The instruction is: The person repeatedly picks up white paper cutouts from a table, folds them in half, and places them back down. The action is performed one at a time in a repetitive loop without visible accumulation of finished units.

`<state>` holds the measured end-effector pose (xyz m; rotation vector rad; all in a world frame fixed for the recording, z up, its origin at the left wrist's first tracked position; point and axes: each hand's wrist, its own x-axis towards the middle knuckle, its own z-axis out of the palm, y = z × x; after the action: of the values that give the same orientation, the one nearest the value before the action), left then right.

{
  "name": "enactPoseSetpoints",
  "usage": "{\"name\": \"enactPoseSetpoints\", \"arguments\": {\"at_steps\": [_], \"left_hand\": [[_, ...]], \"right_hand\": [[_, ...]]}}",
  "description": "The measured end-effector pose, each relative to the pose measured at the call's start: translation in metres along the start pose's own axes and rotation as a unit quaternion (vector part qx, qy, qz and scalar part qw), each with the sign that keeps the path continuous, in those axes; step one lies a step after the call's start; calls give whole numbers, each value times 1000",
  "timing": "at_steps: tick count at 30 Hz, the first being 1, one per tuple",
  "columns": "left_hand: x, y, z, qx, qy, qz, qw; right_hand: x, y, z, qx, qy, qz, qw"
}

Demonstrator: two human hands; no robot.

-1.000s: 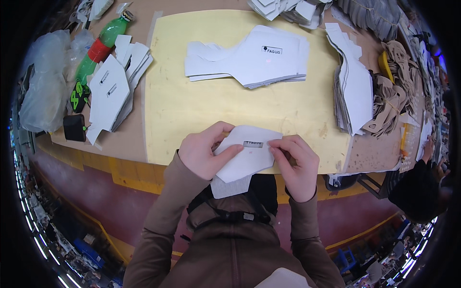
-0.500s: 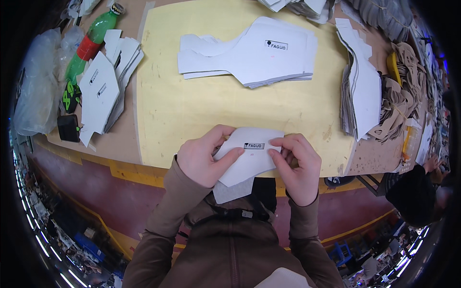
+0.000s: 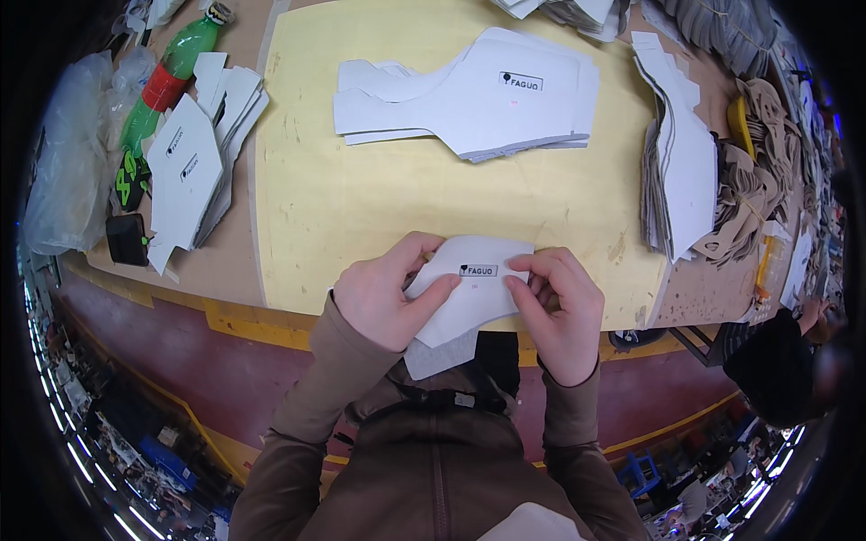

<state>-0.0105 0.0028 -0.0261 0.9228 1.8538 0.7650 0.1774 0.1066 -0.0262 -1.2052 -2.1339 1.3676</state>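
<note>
At the table's near edge I hold a white cut panel [image 3: 474, 302], flat and angular, with a dark printed label on its face. My left hand [image 3: 383, 293] is closed on its left side, thumb on top and fingers behind. My right hand [image 3: 564, 311] pinches the right edge between thumb and fingers. Below the panel's lower end a greyish layer [image 3: 444, 355] sticks out past the table edge; whether it is the same piece I cannot tell. Beyond my hands lies a stack of similar white panels [image 3: 487, 99], the top one bearing a like label.
Yellow sheeting [image 3: 352, 198] covers the table. On the left are more white panels [image 3: 185, 167], a green bottle [image 3: 194, 45], a black case [image 3: 127, 240] and a plastic bag [image 3: 72, 162]. Stacked panels [image 3: 681, 171] and brown cut pieces [image 3: 744, 198] lie right. Another person [image 3: 776, 374] is at right.
The held panel has shifted very slightly up, its grip unchanged. The rest of the view has moved only a little.
</note>
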Motion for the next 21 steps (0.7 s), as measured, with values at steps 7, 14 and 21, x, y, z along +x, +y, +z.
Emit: {"name": "enactPoseSetpoints", "arguments": {"at_steps": [7,14,21], "left_hand": [[1,0,1,25,19,22,999],[2,-1,2,35,20,22,999],[3,0,2,40,20,22,999]], "right_hand": [[0,-1,1,-6,2,-1,1000],[1,-2,1,-7,1,0,1000],[2,-3,1,-9,2,2,1000]]}}
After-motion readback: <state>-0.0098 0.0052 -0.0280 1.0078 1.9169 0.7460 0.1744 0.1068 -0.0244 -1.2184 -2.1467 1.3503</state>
